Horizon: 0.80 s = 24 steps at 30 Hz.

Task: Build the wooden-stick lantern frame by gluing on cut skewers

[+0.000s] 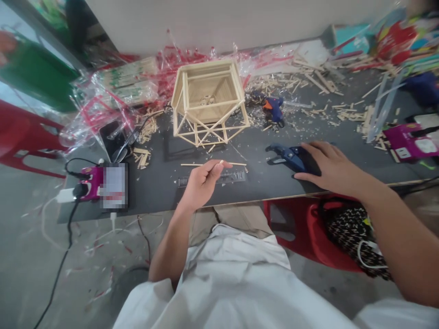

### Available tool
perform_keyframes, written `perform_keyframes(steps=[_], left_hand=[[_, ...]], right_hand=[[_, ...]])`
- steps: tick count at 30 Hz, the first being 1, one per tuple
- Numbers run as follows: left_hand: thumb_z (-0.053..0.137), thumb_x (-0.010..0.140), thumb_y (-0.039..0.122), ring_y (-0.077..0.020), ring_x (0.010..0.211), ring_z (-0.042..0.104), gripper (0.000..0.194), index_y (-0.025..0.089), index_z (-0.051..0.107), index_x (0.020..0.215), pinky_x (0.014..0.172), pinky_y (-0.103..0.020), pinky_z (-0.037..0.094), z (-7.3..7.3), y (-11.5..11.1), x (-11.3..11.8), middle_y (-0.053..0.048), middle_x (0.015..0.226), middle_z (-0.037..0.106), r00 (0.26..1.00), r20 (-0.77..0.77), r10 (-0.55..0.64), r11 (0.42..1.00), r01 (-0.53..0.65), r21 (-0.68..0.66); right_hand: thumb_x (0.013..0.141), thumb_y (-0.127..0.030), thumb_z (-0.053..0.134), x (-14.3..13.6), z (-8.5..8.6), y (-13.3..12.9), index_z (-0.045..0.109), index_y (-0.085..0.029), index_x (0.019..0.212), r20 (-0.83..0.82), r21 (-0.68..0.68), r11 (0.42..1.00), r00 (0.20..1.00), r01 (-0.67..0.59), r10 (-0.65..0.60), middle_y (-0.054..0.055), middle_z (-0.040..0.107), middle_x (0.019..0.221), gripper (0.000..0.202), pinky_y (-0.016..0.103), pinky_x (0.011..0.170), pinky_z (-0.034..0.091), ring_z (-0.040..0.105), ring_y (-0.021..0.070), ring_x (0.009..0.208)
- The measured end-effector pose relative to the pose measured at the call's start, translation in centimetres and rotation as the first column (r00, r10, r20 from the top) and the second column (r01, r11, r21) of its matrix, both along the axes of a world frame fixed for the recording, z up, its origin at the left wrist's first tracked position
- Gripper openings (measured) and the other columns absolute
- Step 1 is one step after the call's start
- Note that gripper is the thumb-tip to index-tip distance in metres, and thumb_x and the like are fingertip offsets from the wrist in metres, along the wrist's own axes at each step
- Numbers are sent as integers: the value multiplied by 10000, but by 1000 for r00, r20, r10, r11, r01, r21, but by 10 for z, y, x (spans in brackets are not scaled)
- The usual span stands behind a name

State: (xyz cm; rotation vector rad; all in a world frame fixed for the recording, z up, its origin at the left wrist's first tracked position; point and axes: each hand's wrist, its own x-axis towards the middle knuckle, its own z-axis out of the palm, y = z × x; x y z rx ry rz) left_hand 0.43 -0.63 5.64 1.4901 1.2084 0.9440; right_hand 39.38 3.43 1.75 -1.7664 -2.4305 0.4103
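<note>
My left hand (202, 183) is closed in a pinch, with the pale end of a wooden stick (221, 162) showing between thumb and forefinger. Just beyond it a thin wooden stick (190, 164) lies on the table, and a clear ruler (236, 176) is partly covered by the hand. My right hand (327, 167) is closed over the handles of blue cutters (291, 155), whose jaws point left above the tabletop. A frame built of wooden sticks (209, 107) stands behind my left hand. To its right lies a blue glue gun (273, 109).
Wood offcuts (284, 84) and plastic wrappers (106, 100) litter the back of the dark table (154, 183). At left sit a phone (114, 187) and a purple power strip (89, 183) with cables; another purple power strip (408, 141) is at right. A red chair (291, 224) stands below the edge.
</note>
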Motion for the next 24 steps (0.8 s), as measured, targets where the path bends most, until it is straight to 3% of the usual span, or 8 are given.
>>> perform_keyframes(steps=[5, 7, 11, 17, 24], left_hand=[[472, 1042, 653, -120, 566, 341, 573, 175, 768, 1148, 541, -243, 310, -2, 0, 5, 31, 620, 418, 999, -48, 9, 1000, -8, 14], [473, 1042, 650, -120, 567, 337, 571, 172, 764, 1160, 542, -244, 314, -2, 0, 9, 28, 631, 434, 998, -56, 9, 1000, -8, 10], [450, 1052, 641, -120, 581, 358, 567, 167, 757, 1100, 559, -250, 324, -1, 2, 17, 24, 641, 439, 998, -59, -23, 1000, 24, 16], [455, 1049, 643, -114, 592, 394, 529, 171, 681, 977, 573, -249, 343, -8, 5, 13, 20, 672, 487, 998, -68, 5, 1000, -6, -14], [462, 1035, 678, -123, 560, 414, 537, 202, 573, 812, 557, -263, 335, -6, 5, 6, 14, 626, 498, 992, -116, 48, 998, -42, 54]], right_hand=[[948, -535, 383, -29, 19, -16, 560, -145, 1418, 65, 50, 998, 997, 43, -46, 277, 623, 1253, 636, 659, 1056, 479, 612, 506, 1197], [972, -508, 414, -51, 29, -27, 581, -170, 1390, -13, -20, 992, 993, 121, -121, 259, 649, 1244, 563, 585, 958, 545, 678, 452, 1101], [969, -455, 506, -101, 45, -41, 646, -277, 1214, -271, -164, 984, 956, 70, -114, 130, 750, 1055, 334, 504, 882, 589, 733, 363, 974], [938, -276, 533, -144, 48, -37, 621, -258, 1371, -413, -160, 976, 908, -149, 71, 115, 716, 1260, 442, 475, 1006, 579, 710, 321, 1148], [985, -274, 503, -157, 42, -40, 523, -277, 1504, -439, -152, 969, 892, -193, 109, 119, 643, 1380, 520, 490, 1079, 558, 667, 324, 1259]])
